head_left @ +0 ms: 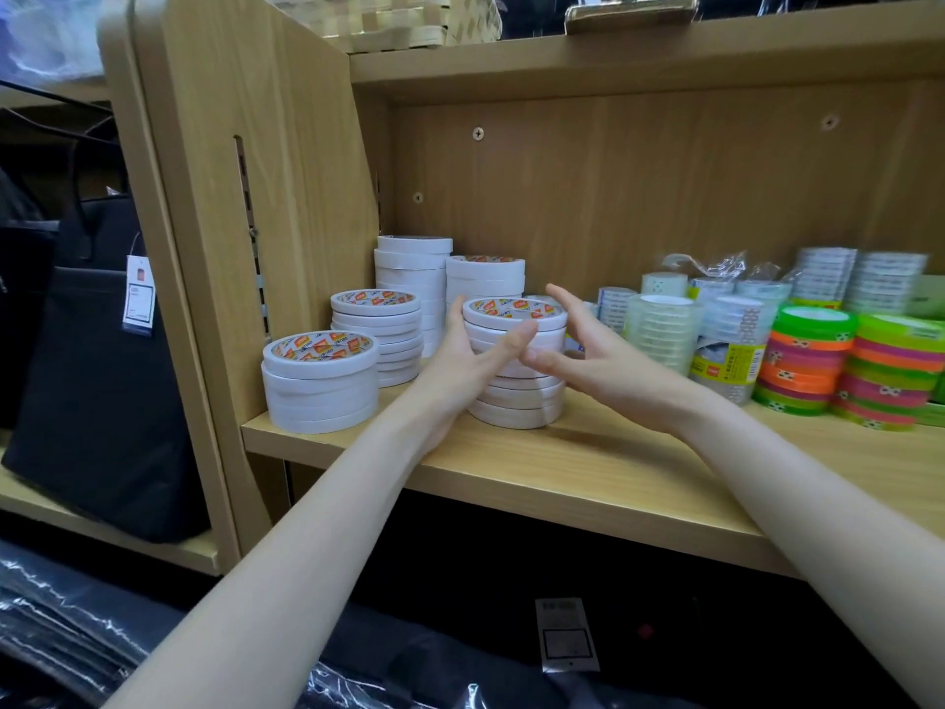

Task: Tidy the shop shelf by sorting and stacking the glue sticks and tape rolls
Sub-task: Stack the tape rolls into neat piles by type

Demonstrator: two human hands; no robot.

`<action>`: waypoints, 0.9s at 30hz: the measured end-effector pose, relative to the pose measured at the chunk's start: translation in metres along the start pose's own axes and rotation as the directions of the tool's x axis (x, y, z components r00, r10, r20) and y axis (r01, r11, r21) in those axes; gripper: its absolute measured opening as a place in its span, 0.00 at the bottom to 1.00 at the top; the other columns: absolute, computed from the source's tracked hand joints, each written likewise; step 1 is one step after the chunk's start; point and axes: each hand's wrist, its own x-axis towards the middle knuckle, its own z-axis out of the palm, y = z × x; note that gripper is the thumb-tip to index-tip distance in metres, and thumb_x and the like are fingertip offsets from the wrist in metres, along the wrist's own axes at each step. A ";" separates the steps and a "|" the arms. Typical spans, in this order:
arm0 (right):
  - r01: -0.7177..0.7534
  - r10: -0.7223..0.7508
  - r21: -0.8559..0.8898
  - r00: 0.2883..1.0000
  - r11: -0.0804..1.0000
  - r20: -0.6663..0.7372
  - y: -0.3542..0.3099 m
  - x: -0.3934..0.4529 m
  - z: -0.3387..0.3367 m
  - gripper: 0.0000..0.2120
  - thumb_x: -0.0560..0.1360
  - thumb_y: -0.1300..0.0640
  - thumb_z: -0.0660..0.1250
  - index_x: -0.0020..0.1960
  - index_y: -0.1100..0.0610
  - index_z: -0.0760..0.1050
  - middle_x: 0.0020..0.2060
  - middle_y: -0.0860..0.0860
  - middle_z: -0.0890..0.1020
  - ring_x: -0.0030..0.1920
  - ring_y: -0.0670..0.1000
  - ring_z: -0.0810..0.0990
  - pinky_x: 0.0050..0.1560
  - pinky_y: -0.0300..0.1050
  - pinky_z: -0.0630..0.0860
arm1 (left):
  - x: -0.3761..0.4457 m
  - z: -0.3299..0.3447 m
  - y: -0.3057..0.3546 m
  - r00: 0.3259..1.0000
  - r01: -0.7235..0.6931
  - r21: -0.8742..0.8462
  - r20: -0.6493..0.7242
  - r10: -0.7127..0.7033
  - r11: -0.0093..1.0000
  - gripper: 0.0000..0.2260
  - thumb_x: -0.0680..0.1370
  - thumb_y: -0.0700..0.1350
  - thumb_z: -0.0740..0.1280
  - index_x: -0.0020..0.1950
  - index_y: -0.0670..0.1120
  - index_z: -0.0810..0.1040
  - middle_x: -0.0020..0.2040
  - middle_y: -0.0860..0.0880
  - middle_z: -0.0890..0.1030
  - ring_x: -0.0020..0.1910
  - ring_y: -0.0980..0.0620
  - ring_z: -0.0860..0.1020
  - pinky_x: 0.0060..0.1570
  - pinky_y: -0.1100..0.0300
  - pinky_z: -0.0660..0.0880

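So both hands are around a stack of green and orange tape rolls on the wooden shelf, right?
Not quite: in the head view the left hand and right hand flank a stack of white tape rolls on the wooden shelf. The green and orange tape rolls stand untouched further right.

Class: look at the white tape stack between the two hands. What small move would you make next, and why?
Probably close both hands gently on the white tape stack to square it. Its lower rolls sit slightly offset from the upper ones, and the hands flank it with spread fingers, not yet gripping.
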 end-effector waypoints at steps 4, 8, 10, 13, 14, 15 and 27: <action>-0.012 0.013 0.021 0.999 1.000 -0.048 0.001 0.003 0.001 0.44 0.73 0.47 0.66 0.76 0.50 0.39 0.73 0.42 0.59 0.70 0.43 0.64 0.72 0.49 0.62 | 0.005 0.006 -0.004 0.999 -0.008 0.002 -0.044 0.008 1.000 0.40 0.64 0.61 0.74 0.69 0.50 0.60 0.62 0.52 0.77 0.61 0.56 0.76 0.62 0.59 0.70; -0.026 0.028 0.047 0.998 0.999 -0.055 0.001 0.003 0.001 0.41 0.73 0.47 0.66 0.77 0.51 0.45 0.71 0.44 0.66 0.64 0.41 0.70 0.67 0.43 0.66 | 0.007 0.006 -0.005 0.997 -0.015 0.023 -0.080 0.017 1.000 0.36 0.67 0.60 0.72 0.68 0.48 0.61 0.61 0.52 0.76 0.61 0.56 0.75 0.61 0.61 0.70; -0.020 0.024 0.069 0.998 0.997 -0.054 0.000 0.003 0.002 0.39 0.70 0.44 0.65 0.75 0.52 0.52 0.68 0.44 0.70 0.65 0.42 0.70 0.68 0.44 0.67 | 0.008 0.007 -0.006 0.997 -0.016 0.030 -0.077 0.018 0.999 0.36 0.66 0.62 0.69 0.68 0.49 0.61 0.61 0.52 0.76 0.59 0.58 0.75 0.60 0.62 0.71; -0.009 0.014 0.101 0.999 0.995 -0.052 0.002 0.004 0.003 0.33 0.72 0.45 0.63 0.73 0.52 0.56 0.65 0.45 0.72 0.64 0.44 0.72 0.69 0.49 0.67 | 0.008 0.006 -0.006 0.998 -0.018 0.017 -0.064 0.019 1.000 0.36 0.66 0.64 0.68 0.67 0.51 0.61 0.61 0.52 0.76 0.59 0.58 0.76 0.58 0.64 0.71; -0.010 0.015 0.100 0.999 0.995 -0.047 0.002 0.004 0.003 0.34 0.71 0.44 0.63 0.73 0.52 0.56 0.65 0.45 0.72 0.64 0.44 0.72 0.69 0.50 0.67 | 0.008 0.005 -0.005 0.998 -0.020 0.017 -0.062 0.021 1.000 0.37 0.64 0.66 0.69 0.67 0.51 0.61 0.61 0.52 0.77 0.59 0.58 0.76 0.58 0.64 0.71; -0.015 0.019 0.099 0.999 0.995 -0.042 0.003 0.004 0.002 0.37 0.69 0.42 0.64 0.73 0.52 0.56 0.66 0.45 0.72 0.65 0.44 0.72 0.69 0.50 0.67 | 0.008 0.005 -0.006 0.998 -0.017 0.017 -0.062 0.018 1.000 0.39 0.62 0.67 0.69 0.66 0.52 0.61 0.61 0.53 0.77 0.59 0.58 0.76 0.58 0.64 0.72; -0.068 0.061 0.219 0.997 0.973 0.041 0.008 0.001 -0.005 0.27 0.76 0.47 0.61 0.72 0.47 0.56 0.63 0.36 0.70 0.58 0.31 0.72 0.53 0.32 0.71 | 0.001 -0.001 0.000 0.999 0.011 0.013 0.049 -0.011 1.000 0.31 0.70 0.66 0.64 0.68 0.55 0.62 0.62 0.59 0.75 0.62 0.60 0.74 0.69 0.56 0.65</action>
